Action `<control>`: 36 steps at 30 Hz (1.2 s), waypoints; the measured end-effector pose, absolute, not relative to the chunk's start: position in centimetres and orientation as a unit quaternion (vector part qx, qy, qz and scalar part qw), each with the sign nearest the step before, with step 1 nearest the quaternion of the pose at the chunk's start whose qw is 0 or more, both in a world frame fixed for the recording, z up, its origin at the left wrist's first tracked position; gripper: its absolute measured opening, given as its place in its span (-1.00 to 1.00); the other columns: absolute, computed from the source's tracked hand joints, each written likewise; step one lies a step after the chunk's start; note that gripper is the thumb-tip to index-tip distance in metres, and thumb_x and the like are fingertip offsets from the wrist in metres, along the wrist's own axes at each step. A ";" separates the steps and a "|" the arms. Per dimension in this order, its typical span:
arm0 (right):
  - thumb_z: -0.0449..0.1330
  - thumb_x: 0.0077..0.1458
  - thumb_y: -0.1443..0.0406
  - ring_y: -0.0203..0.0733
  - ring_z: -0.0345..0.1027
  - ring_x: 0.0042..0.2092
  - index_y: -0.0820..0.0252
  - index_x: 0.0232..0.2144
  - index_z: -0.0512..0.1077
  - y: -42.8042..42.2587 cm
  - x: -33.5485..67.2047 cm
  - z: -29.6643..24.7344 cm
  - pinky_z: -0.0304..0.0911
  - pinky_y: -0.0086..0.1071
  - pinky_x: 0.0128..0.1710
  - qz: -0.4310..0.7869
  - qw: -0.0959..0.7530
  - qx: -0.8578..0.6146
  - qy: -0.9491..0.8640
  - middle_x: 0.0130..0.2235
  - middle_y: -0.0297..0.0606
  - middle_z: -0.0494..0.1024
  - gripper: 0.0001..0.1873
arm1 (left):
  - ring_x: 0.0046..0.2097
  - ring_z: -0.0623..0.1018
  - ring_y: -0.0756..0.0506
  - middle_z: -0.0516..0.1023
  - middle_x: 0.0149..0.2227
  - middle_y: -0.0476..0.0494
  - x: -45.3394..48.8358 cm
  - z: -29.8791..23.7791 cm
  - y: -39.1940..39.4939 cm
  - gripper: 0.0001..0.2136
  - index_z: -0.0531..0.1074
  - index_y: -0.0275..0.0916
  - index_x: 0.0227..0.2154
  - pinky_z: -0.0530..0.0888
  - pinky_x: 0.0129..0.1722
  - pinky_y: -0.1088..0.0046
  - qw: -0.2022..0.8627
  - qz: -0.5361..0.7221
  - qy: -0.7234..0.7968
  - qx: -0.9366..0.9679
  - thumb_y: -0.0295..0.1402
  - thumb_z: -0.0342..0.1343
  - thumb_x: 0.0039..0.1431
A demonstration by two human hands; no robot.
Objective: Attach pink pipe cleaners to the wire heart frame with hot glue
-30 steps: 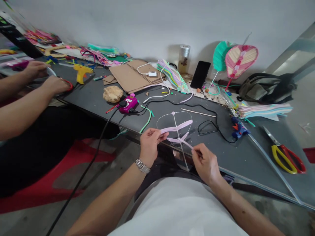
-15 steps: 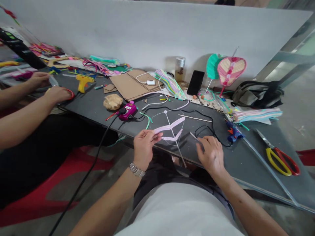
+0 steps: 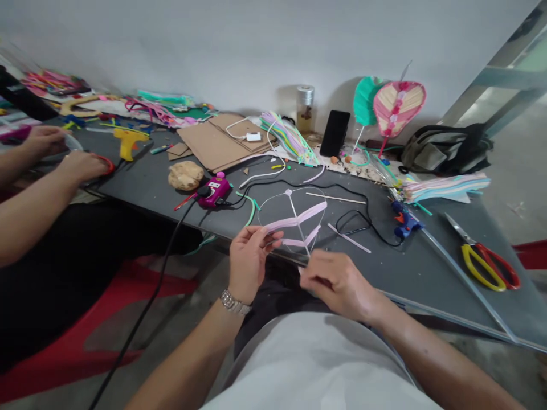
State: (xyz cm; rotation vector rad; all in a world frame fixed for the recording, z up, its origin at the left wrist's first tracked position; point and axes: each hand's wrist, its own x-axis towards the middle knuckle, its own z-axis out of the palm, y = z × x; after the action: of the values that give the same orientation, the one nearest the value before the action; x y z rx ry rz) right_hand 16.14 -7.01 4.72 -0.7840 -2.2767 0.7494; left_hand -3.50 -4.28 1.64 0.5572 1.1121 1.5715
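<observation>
Clock read with twelve at the top of the view. A wire hoop frame (image 3: 301, 232) is held just over the near edge of the grey table (image 3: 273, 188), between the two hands. Its long axis is marked by the pale stem (image 3: 292, 204), run from about 11 o'clock down to 5. At the frame's 9 o'clock side, the outer end of the upper lilac strip (image 3: 280, 223) is pinched between thumb and fingers of the left hand (image 3: 249, 256). At the 5 o'clock end, curled fingers of the right hand (image 3: 337, 282) appear closed on the stem; the contact itself is hidden. From the left grip the frame's middle lies towards 2 o'clock; from the right, towards 11. A loose lilac strip (image 3: 350, 239) is noted on the tabletop at 1 o'clock from the right hand, the nearer of the two, slanted 10 to 4. Farther out from that hand, a blue glue gun (image 3: 405, 221) is seen at 2 o'clock, scissors (image 3: 482, 256) almost at 3. A co-worker's hand (image 3: 88, 165) is placed well apart, at the left hand's 10 o'clock.
</observation>
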 end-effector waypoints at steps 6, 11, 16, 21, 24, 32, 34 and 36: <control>0.08 0.32 0.33 -0.28 0.25 -0.43 0.15 -0.47 0.35 -10.4 20.3 2.7 0.10 -0.40 -0.40 0.199 0.244 -0.465 -0.827 -0.44 -0.32 0.41 -0.72 | -0.25 0.68 -0.09 0.61 -0.41 -0.02 -3.9 1.9 -4.2 -0.71 0.39 -0.24 -0.41 0.53 -0.31 0.48 0.527 0.678 0.458 0.229 -0.27 0.39 -0.06; 0.28 0.17 0.23 -0.28 0.29 -0.44 0.16 -0.34 0.44 -10.3 19.2 -0.9 0.14 -0.41 -0.41 0.208 0.305 -0.554 -0.746 -0.39 -0.32 0.51 -0.87 | -0.24 0.66 -0.07 0.60 -0.42 0.00 -3.1 2.8 -4.6 -0.74 0.41 -0.23 -0.41 0.53 -0.30 0.48 0.525 0.690 0.436 0.240 -0.28 0.40 -0.04; 0.18 0.24 0.22 -0.30 0.22 -0.47 0.15 -0.46 0.46 -9.7 17.7 -2.3 0.09 -0.41 -0.44 0.306 0.351 -0.566 -0.680 -0.52 -0.37 0.44 -0.77 | -0.20 0.65 -0.10 0.66 -0.32 -0.10 -2.5 3.4 -5.4 -0.76 0.52 -0.24 -0.39 0.54 -0.29 0.46 0.508 0.676 0.444 0.295 -0.22 0.41 0.00; 0.27 0.14 0.01 -0.39 0.09 -0.61 0.18 -0.42 0.47 -8.9 18.1 -1.4 -0.02 -0.45 -0.60 0.555 0.445 -0.492 -0.502 -0.57 -0.39 0.45 -0.65 | -0.21 0.62 -0.10 0.67 -0.25 -0.18 -1.6 2.7 -6.4 -0.76 0.61 -0.24 -0.35 0.54 -0.30 0.47 0.478 0.632 0.461 0.401 -0.14 0.30 0.15; 0.35 0.06 -0.02 -0.45 0.01 -0.65 0.21 -0.39 0.49 -9.1 17.8 -1.1 -0.15 -0.48 -0.65 0.677 0.448 -0.403 -0.422 -0.60 -0.40 0.46 -0.60 | -0.31 0.59 -0.05 0.64 -0.38 -0.15 -0.2 1.8 -6.9 -0.73 0.58 -0.27 -0.44 0.51 -0.35 0.51 0.548 0.564 0.468 0.403 -0.14 0.34 0.10; 0.38 0.06 0.02 -0.47 0.00 -0.65 0.21 -0.38 0.48 -9.9 17.2 -2.5 -0.16 -0.52 -0.64 0.726 0.438 -0.356 -0.391 -0.61 -0.42 0.46 -0.63 | -0.24 0.66 -0.16 0.70 -0.29 -0.28 2.4 2.0 -7.6 -0.57 0.63 -0.32 -0.21 0.58 -0.25 0.39 0.642 0.515 0.436 0.362 -0.01 0.33 0.05; 0.38 0.06 0.01 -0.47 0.03 -0.64 0.21 -0.38 0.48 -9.8 17.2 -2.9 -0.13 -0.52 -0.63 0.721 0.436 -0.363 -0.398 -0.61 -0.41 0.47 -0.62 | -0.29 0.65 -0.15 0.69 -0.34 -0.25 2.4 2.3 -7.7 -0.62 0.63 -0.32 -0.25 0.55 -0.35 0.43 0.633 0.507 0.452 0.372 -0.10 0.38 0.00; 0.37 0.06 -0.01 -0.46 0.04 -0.63 0.20 -0.39 0.48 -9.8 17.1 -3.3 -0.11 -0.52 -0.63 0.716 0.428 -0.369 -0.410 -0.60 -0.41 0.47 -0.61 | -0.33 0.63 -0.13 0.68 -0.38 -0.22 2.4 2.5 -7.8 -0.66 0.63 -0.32 -0.27 0.50 -0.45 0.48 0.627 0.501 0.464 0.375 -0.17 0.40 -0.05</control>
State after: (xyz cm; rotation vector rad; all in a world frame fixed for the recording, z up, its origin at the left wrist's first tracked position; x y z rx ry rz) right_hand 17.10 -9.80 -3.26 -0.9226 -1.0248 1.7876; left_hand 2.36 -7.76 2.49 0.8592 1.0647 1.1478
